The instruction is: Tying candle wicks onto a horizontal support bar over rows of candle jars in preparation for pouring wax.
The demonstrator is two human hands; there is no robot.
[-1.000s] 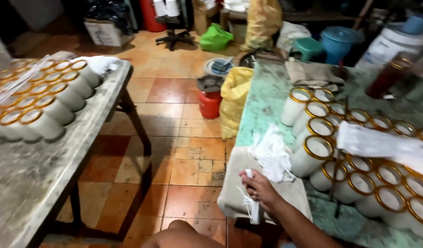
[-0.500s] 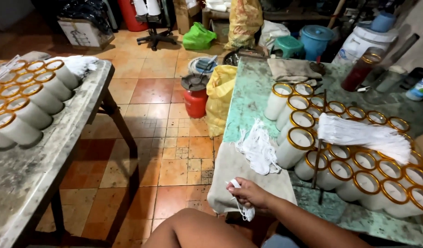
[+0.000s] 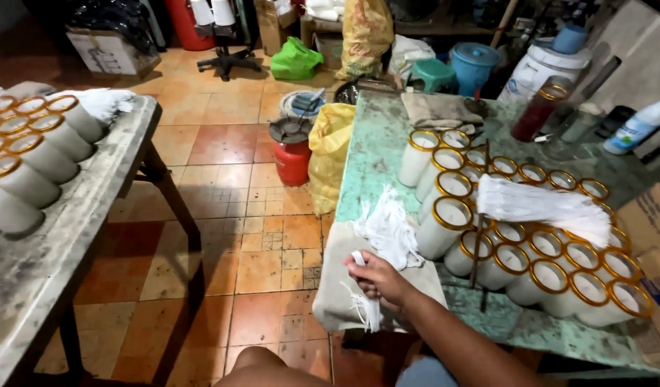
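My right hand (image 3: 378,281) is closed around a small bunch of white wick strings (image 3: 363,304) whose ends hang over the near corner of the green table (image 3: 376,154). A loose pile of the same white strings (image 3: 391,229) lies just beyond the hand, on a beige cloth (image 3: 337,287). Right of the pile stand several white candles in gold-rimmed glasses (image 3: 530,251), with a long bundle of white wicks (image 3: 541,206) laid across their tops. My left hand is out of view. My knee (image 3: 262,367) shows at the bottom edge.
A grey table (image 3: 65,236) on the left carries more gold-rimmed candles (image 3: 36,147). Between the tables is orange tiled floor with a red gas canister (image 3: 292,152) and a yellow sack (image 3: 331,154). A plastic bottle (image 3: 638,125), buckets and bags stand at the back.
The view has shifted slightly left and down. My right hand stays at the table's near corner, still gripping the wick strings, which hang a little lower over the edge.
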